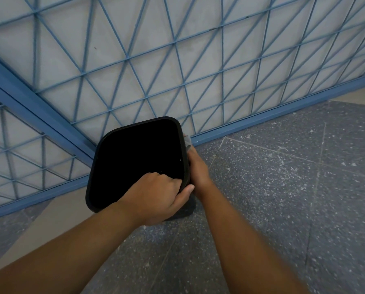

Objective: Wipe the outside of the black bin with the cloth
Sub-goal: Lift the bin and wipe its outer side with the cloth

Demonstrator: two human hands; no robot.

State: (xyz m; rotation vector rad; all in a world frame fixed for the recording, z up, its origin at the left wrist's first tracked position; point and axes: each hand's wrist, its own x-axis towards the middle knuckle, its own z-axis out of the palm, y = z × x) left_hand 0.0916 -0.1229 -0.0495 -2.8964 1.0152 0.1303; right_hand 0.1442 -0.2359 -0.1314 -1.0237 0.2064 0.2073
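Note:
The black bin (135, 158) stands on the dark speckled floor, seen from above with its square opening facing me. My left hand (154, 196) grips the near right corner of its rim, fingers curled inside and thumb outside. My right hand (196, 168) presses against the bin's outer right wall, holding a pale grey cloth (187, 141). Only a small piece of the cloth shows beyond my fingers; the rest is hidden between hand and bin.
A blue metal grille (177, 66) with a heavy blue frame runs right behind and to the left of the bin, over a pale wall. Dark speckled floor tiles (283, 187) spread to the right and toward me.

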